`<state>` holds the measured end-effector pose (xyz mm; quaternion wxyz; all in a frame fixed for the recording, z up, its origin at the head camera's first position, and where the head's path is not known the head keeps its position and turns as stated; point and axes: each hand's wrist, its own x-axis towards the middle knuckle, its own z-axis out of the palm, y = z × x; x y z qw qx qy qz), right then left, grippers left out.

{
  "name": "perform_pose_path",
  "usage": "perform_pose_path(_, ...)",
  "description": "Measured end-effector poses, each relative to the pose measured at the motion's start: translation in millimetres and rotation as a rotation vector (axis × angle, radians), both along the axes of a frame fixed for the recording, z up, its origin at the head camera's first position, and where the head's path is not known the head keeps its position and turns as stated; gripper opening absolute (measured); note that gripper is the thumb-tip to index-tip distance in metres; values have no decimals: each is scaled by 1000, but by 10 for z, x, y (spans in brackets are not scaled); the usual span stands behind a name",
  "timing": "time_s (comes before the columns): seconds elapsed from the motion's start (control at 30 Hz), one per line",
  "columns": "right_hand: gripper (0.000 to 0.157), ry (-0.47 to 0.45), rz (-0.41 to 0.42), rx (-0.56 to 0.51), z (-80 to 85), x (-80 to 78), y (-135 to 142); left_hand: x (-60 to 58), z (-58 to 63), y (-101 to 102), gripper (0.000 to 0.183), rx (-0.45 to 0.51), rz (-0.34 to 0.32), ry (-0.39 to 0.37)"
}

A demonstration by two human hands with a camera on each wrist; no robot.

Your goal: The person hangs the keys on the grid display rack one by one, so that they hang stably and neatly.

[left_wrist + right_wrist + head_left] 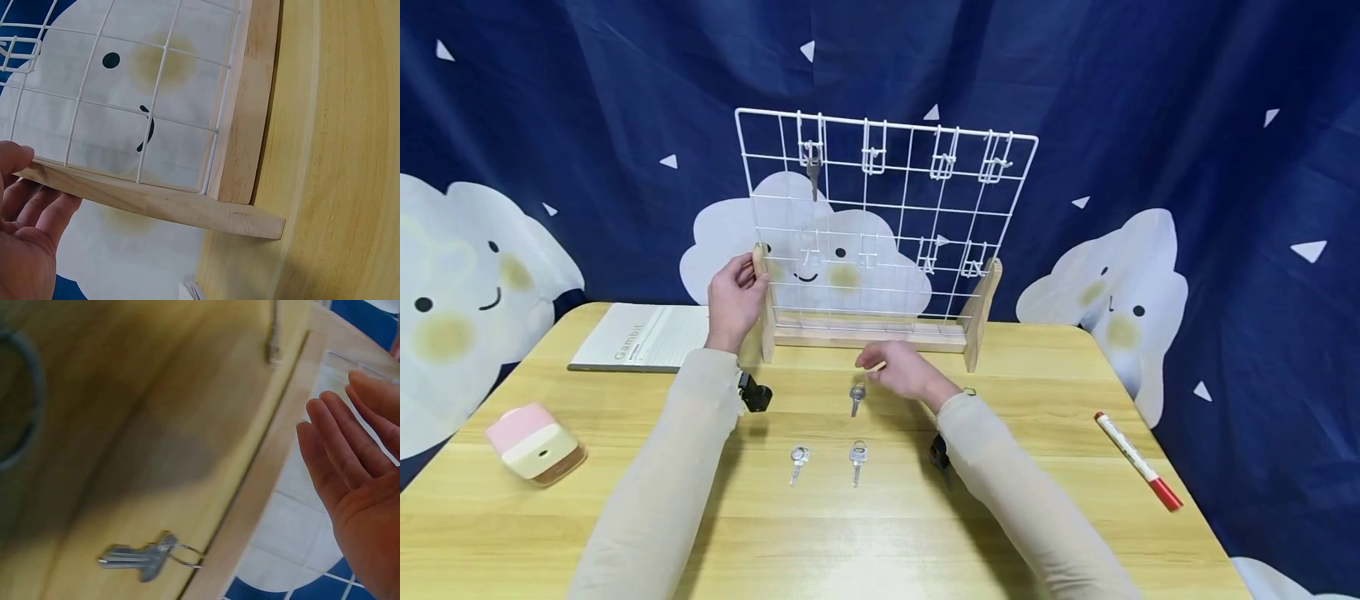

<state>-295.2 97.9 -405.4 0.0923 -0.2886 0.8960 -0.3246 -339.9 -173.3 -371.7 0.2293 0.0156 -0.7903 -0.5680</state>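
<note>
A white wire grid rack (887, 204) stands upright in a wooden base, small wire hooks hung on it in two rows. My left hand (736, 302) grips its left wooden side post (156, 203), thumb on one face and fingers on the other. One key (813, 175) hangs from the top left hook. My right hand (902, 369), fingers extended and holding nothing, hovers in front of the base, just above a key (857, 398) on the table. Nearer me lie two more keys, a left one (800, 462) and a right one (858, 462), each with a ring.
On the wooden table (820, 542), a notebook (640, 337) lies behind my left arm. A pink, cream and brown case (538, 443) sits at the left, a red-capped marker (1138, 461) at the right. A dark blue curtain (647, 92) with clouds hangs behind the rack.
</note>
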Motion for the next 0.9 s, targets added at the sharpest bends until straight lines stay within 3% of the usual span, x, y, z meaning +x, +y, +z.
perform_pose_path(0.3, 25, -1, 30, 98, -172, -7, -46, 1, -8, -26, 42, 42, -29, 11)
perform_pose_path(0.67, 24, 131, 106, 249, -206, -4, -156, 9, -25, -36, 42, 64, -44, 5)
perform_pose_path(0.9, 17, 94, 74, 245, -198, -21, -173, -8, -30, -33, 40, 72, -48, 6)
